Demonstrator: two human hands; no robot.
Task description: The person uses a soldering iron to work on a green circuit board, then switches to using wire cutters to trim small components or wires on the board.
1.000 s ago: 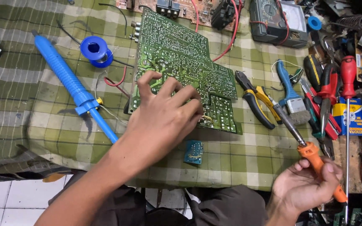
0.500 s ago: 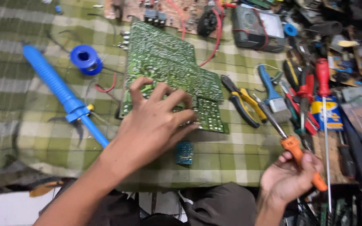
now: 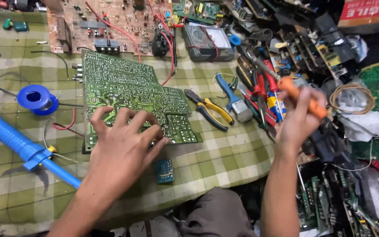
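A large green circuit board (image 3: 128,87) lies solder side up on a green checked cloth (image 3: 224,158). My left hand (image 3: 126,147) rests on the board's near edge with its fingers spread. My right hand (image 3: 299,120) is raised at the right, closed around the orange handle of a soldering iron (image 3: 303,98). A small blue-green component board (image 3: 164,171) lies on the cloth just below my left hand.
A blue desoldering pump (image 3: 23,147) and a blue solder spool (image 3: 35,98) lie at the left. Yellow-handled pliers (image 3: 209,109), a blue tool (image 3: 233,98) and red screwdrivers (image 3: 264,87) sit to the board's right. A brown circuit board (image 3: 110,22), a multimeter (image 3: 207,41) and piled electronics fill the back and right.
My right hand has lifted the orange-handled iron from the lower right up above the tools. My left hand stays on the board. The view has shifted to the right.
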